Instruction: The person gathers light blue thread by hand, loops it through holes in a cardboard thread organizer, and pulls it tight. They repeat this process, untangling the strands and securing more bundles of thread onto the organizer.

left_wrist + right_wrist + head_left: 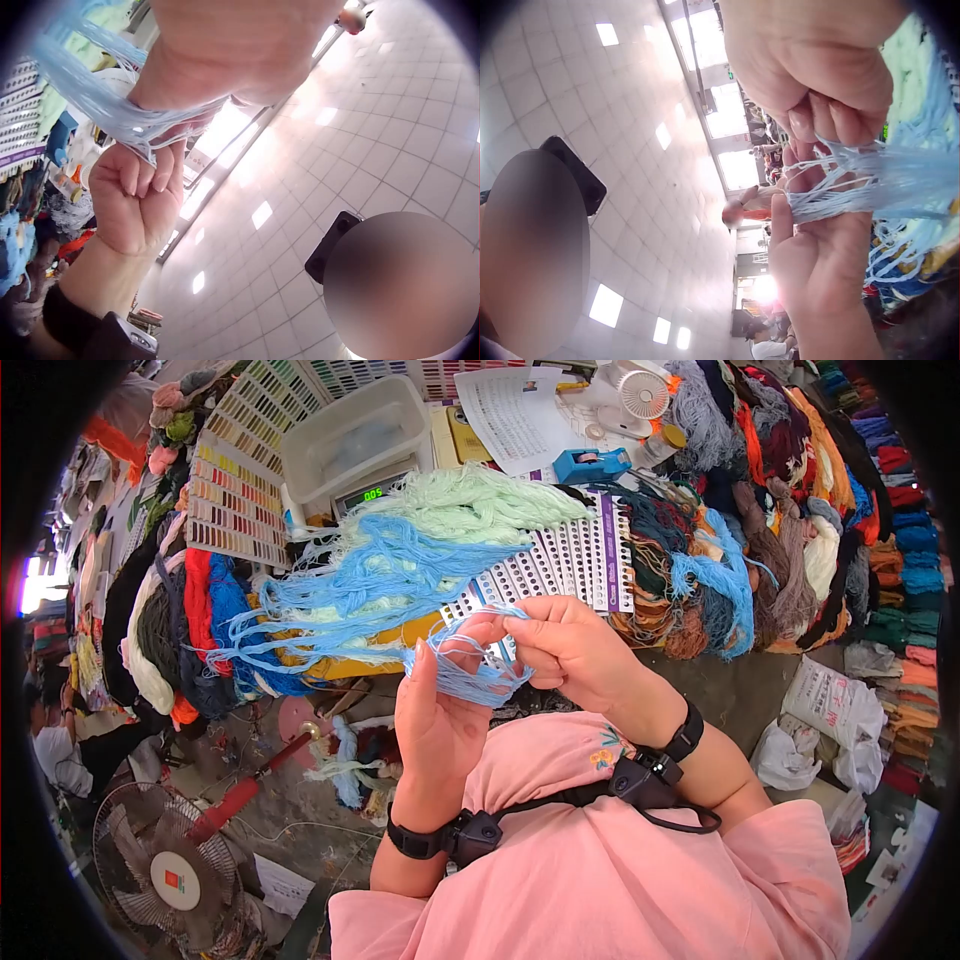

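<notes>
A small bundle of light blue yarn (480, 678) is held between both hands in front of the chest. My left hand (440, 722) has the strands lying across its palm and fingers, with its thumb pointing up. At the left fingertips, my right hand (572, 648) pinches some strands between thumb and index finger, its other fingers folded in. The right wrist view shows the loose strands (832, 195) spread over the left hand (821, 266). Just beyond the hands, a larger blue skein (400, 575) lies over pale green yarn (480, 500) on the table.
A punched thread card (560, 565) lies beneath the yarn. Behind stand a clear plastic bin (355, 440), a scale display (373, 494), a blue tape dispenser (592, 464) and color charts (235, 500). Many skeins hang along the table edge. A floor fan (175, 875) stands lower left.
</notes>
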Tool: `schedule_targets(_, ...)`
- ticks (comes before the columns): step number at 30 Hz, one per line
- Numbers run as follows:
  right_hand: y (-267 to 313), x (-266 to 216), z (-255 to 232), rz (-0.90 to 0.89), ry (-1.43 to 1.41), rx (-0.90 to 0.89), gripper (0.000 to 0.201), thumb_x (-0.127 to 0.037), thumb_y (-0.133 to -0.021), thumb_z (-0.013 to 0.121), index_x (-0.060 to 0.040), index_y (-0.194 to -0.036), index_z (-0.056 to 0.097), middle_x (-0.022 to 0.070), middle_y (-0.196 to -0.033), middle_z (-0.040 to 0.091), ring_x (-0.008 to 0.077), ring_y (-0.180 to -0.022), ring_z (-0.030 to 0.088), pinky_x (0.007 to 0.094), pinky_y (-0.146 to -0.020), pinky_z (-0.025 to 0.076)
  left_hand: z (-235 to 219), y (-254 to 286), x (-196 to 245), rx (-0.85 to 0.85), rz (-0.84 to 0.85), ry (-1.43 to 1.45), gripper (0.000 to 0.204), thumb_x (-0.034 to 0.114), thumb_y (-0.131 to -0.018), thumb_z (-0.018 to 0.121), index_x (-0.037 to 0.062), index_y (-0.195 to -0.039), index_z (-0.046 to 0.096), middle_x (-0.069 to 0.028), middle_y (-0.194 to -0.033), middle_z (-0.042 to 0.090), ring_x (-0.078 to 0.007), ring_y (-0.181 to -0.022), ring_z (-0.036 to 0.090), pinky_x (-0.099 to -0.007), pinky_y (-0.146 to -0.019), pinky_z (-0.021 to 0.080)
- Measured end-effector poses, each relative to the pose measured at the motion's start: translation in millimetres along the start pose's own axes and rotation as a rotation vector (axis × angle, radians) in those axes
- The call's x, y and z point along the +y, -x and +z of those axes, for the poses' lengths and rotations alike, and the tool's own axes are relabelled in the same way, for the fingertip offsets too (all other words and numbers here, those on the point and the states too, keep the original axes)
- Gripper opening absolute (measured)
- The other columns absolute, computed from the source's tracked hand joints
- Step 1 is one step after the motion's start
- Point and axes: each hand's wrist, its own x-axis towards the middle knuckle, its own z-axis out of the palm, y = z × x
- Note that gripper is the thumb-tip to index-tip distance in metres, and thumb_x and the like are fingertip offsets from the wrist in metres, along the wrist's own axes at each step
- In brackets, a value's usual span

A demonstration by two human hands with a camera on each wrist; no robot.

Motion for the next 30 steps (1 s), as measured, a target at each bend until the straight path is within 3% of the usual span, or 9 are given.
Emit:
schedule_targets(3, 0, -1, 14, 0.016, 0.439, 0.081, 0.014, -0.012, -0.075, 0.057, -0.0018, -0.084, 0.059, -0.0076, -0.053, 0.041, 0.0004, -0.042, 0.027, 0.0167, -0.038, 0.020, -3, 0, -1, -0.033, -0.006, -0.079, 0.044, 0.029, -0.088, 0.031, -0.0087, -0.101, 0.048, -0.0192, -0.114, 0.044, -0.0234, -0.106, 0.042, -0.0400, -0.081, 0.042)
schedule_targets(6, -1, 0, 21, -0.072, 0.496, 0.109, 0.009, -0.010, -0.074, 0.057, -0.0020, -0.077, 0.059, -0.0053, -0.056, 0.046, 0.0006, -0.044, 0.031, 0.0167, -0.039, 0.021, -4, 0, -1, -0.056, -0.015, -0.123, 0.045, 0.030, -0.088, 0.029, -0.0075, -0.104, 0.048, -0.0195, -0.115, 0.043, -0.0239, -0.109, 0.040, -0.0396, -0.083, 0.040)
schedule_targets(12, -7, 5, -4, -0.030, -0.062, 0.074, 0.005, -0.007, -0.073, 0.057, -0.0031, -0.070, 0.056, -0.0029, -0.057, 0.049, 0.0009, -0.048, 0.038, 0.0166, -0.040, 0.024, -14, 1, 2, -0.113, -0.020, -0.066, 0.045, 0.030, -0.088, 0.027, -0.0061, -0.103, 0.050, -0.0188, -0.117, 0.042, -0.0231, -0.107, 0.042, -0.0362, -0.087, 0.036)
schedule_targets(15, -7, 2, 6, 0.017, 0.042, 0.102, 0.006, -0.007, -0.071, 0.058, -0.0019, -0.073, 0.057, -0.0025, -0.056, 0.048, 0.0020, -0.049, 0.038, 0.0178, -0.042, 0.027, -15, 0, 1, -0.138, 0.007, -0.092, 0.046, 0.030, -0.088, 0.027, -0.0064, -0.102, 0.051, -0.0178, -0.119, 0.040, -0.0221, -0.106, 0.042, -0.0351, -0.087, 0.036)
schedule_targets(18, -6, 1, 13, -0.039, 0.495, 0.106, 0.010, -0.008, -0.070, 0.060, -0.0009, -0.075, 0.057, -0.0014, -0.057, 0.049, 0.0030, -0.049, 0.039, 0.0187, -0.044, 0.030, -12, -1, 2, -0.128, 0.028, -0.111, 0.044, 0.028, -0.089, 0.027, -0.0070, -0.102, 0.050, -0.0172, -0.121, 0.038, -0.0208, -0.103, 0.043, -0.0336, -0.086, 0.036)
schedule_targets(22, -15, 13, 8, -0.129, 0.701, 0.071, 0.021, -0.005, -0.072, 0.057, -0.0018, -0.092, 0.057, -0.0032, -0.061, 0.049, 0.0011, -0.048, 0.036, 0.0163, -0.041, 0.025, -11, 0, 3, -0.114, 0.005, -0.139, 0.044, 0.028, -0.089, 0.027, -0.0072, -0.102, 0.049, -0.0165, -0.121, 0.037, -0.0206, -0.102, 0.044, -0.0330, -0.086, 0.036)
schedule_targets(24, -11, 3, 20, -0.022, 0.678, 0.140, 0.024, -0.006, -0.073, 0.056, -0.0021, -0.097, 0.056, -0.0046, -0.060, 0.047, 0.0012, -0.045, 0.033, 0.0160, -0.041, 0.024, -11, 0, 3, -0.093, 0.009, -0.143, 0.046, 0.030, -0.089, 0.027, -0.0073, -0.103, 0.049, -0.0175, -0.122, 0.037, -0.0222, -0.106, 0.042, -0.0353, -0.084, 0.038)
schedule_targets(27, -17, 10, 2, -0.045, 0.082, 0.049, 0.009, -0.011, -0.076, 0.053, -0.0033, -0.072, 0.054, -0.0045, -0.049, 0.040, 0.0028, -0.042, 0.031, 0.0190, -0.038, 0.023, -11, -1, 5, -0.092, 0.021, -0.165, 0.047, 0.031, -0.089, 0.026, -0.0077, -0.104, 0.048, -0.0180, -0.122, 0.036, -0.0234, -0.109, 0.040, -0.0363, -0.080, 0.042)
schedule_targets(30, -14, 4, -2, 0.052, -0.176, 0.125, 0.013, -0.011, -0.079, 0.049, -0.0051, -0.068, 0.051, -0.0058, -0.047, 0.034, 0.0029, -0.039, 0.027, 0.0194, -0.035, 0.020, -10, -1, 4, -0.100, 0.038, -0.190, 0.047, 0.030, -0.089, 0.026, -0.0082, -0.109, 0.044, -0.0180, -0.123, 0.035, -0.0233, -0.111, 0.038, -0.0357, -0.077, 0.045)
